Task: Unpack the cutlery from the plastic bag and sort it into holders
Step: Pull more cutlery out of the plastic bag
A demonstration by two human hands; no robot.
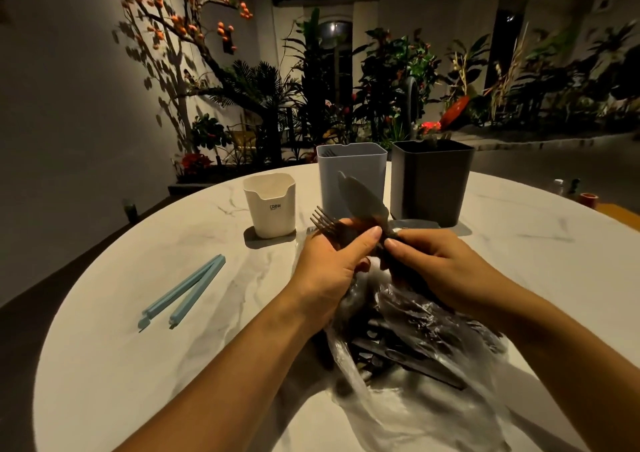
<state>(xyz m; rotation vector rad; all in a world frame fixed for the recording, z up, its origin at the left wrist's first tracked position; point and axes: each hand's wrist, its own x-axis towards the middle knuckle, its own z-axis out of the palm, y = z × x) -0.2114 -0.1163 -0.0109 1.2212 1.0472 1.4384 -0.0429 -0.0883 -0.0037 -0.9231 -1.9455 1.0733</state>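
- A dark fork [323, 225] and spoon [360, 197] are gripped by the left hand [332, 268], fingers curled around the handles, thumb pressed on top.
- The same handles are pinched by the right hand [433, 266].
- The bag [415, 365], with cutlery inside, lies at the table's [138, 365] near edge.
- Three holders stand toward the far edge: cream [270, 206], blue [351, 171], dark [431, 181].
- A blue clip [181, 294] lies open toward the left edge.

The handles of the fork [323, 225] and the spoon [362, 199] are covered by both hands. Dark cutlery inside the plastic bag [398, 413] is blurred by folds; the bag is cut off at the lower edge.
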